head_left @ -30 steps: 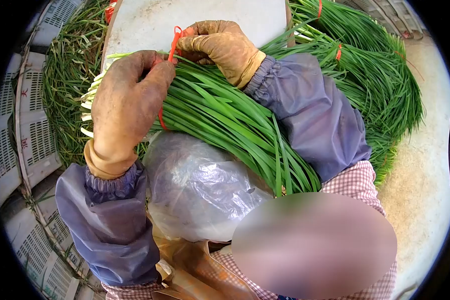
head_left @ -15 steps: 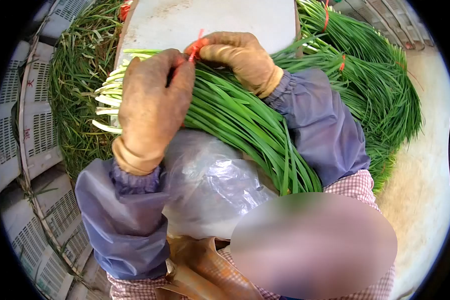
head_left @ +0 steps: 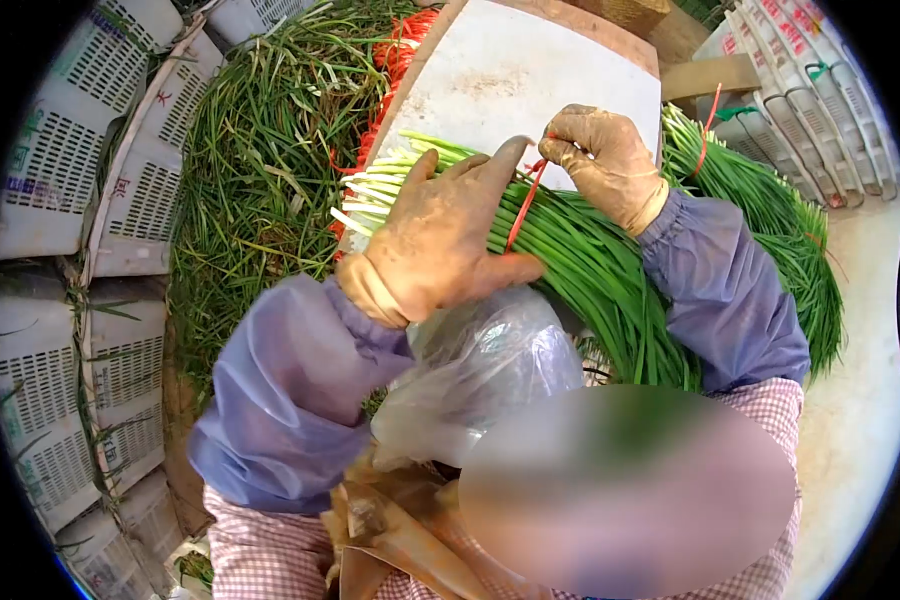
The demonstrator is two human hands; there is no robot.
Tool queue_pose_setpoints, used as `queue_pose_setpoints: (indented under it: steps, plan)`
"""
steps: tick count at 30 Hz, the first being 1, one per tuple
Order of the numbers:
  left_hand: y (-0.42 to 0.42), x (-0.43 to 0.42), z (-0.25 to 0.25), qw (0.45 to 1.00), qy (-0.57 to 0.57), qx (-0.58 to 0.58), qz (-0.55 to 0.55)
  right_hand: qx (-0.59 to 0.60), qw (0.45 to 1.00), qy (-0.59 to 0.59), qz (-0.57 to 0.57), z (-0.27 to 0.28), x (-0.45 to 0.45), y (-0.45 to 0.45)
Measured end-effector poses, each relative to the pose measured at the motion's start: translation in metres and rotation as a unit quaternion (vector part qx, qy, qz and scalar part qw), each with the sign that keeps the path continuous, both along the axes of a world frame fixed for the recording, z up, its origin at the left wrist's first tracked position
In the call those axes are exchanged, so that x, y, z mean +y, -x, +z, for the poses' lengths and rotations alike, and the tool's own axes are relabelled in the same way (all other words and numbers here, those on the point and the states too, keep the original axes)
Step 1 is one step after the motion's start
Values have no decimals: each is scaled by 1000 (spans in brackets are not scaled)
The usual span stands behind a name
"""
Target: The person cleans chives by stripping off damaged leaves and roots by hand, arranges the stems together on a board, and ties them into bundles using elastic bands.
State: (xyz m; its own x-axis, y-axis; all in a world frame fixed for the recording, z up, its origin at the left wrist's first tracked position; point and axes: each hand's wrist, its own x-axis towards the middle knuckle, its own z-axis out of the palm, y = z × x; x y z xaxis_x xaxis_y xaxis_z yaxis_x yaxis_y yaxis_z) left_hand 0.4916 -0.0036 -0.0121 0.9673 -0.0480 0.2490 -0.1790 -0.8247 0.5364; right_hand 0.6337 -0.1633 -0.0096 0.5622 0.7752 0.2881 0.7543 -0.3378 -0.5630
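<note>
A bundle of long green stalks with white ends [head_left: 595, 265] lies across the near part of a white board [head_left: 490, 85]. A red tie [head_left: 526, 208] runs round it. My left hand [head_left: 440, 225], in a stained glove, rests on the bundle near the white ends, fingers spread. My right hand [head_left: 602, 160], gloved too, is pinched at the upper end of the red tie, above the far side of the bundle. Below the bundle is a clear plastic bag [head_left: 490, 365].
Loose green stalks [head_left: 260, 160] are heaped left of the board, with red ties [head_left: 395, 60] along its edge. White crates [head_left: 135, 200] stand at the left, more crates [head_left: 800, 110] at the upper right. Tied bundles [head_left: 760, 200] lie at the right.
The view has shifted, so the board and bundle appear farther right. My left hand has let go of the tie and opened over the bundle; my right hand remains at the tie.
</note>
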Motion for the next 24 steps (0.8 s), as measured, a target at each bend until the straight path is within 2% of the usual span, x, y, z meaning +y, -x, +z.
queue_pose_setpoints:
  steps: [1, 2, 4, 5, 6, 8, 9, 10, 12, 14, 15, 17, 18, 20, 21, 22, 24]
  plan:
    - [1, 6, 3, 997, -33, 18, -67, -23, 999, 42, -7, 5, 3, -2]
    - [1, 4, 5, 997, -35, 12, -67, -29, 999, 40, -7, 9, 7, -4]
    - [-5, -5, 3, 982, -181, 57, -22, -59, 998, 16, -4, 16, 16, -7]
    - [-9, -10, -9, 973, -231, 5, 8, -35, 999, -1, 5, 22, 20, -7]
    - [-14, -15, -18, 973, -231, 0, 8, -40, 999, -1, 4, 25, 22, -2]
    - [-24, -24, -39, 952, -270, -48, 133, 142, 980, -133, 38, 29, 25, 21]
    - [-27, -26, -43, 942, -274, -106, 165, 174, 976, -132, 15, 32, 24, 37]
    - [-30, -27, -48, 942, -270, -108, 168, 207, 970, -130, -9, 34, 23, 54]
    - [-34, -30, -46, 948, -222, -95, 208, 439, 870, -201, -95, 28, 17, 78]
    - [-44, -26, -52, 937, -254, -92, 221, 532, 807, -221, -132, 18, 9, 106]
    - [-47, -25, -53, 934, -261, -89, 229, 513, 813, -256, -107, 5, 5, 119]
    - [-56, -22, -47, 932, -272, -64, 233, 509, 794, -301, -142, -37, -21, 130]
    - [-56, -24, -48, 933, -271, -66, 227, 515, 771, -339, -161, -57, -29, 134]
    - [-56, -26, -46, 941, -252, -63, 217, 596, 711, -323, -188, -74, -32, 133]
    - [-48, -26, -37, 950, -251, -51, 178, 640, 653, -355, -196, -78, -28, 132]
    - [-44, -22, -29, 950, -253, -58, 175, 635, 654, -361, -195, -78, -26, 128]
    - [-31, -11, -7, 980, -186, 14, 62, 671, 660, -245, -233, -60, -17, 125]
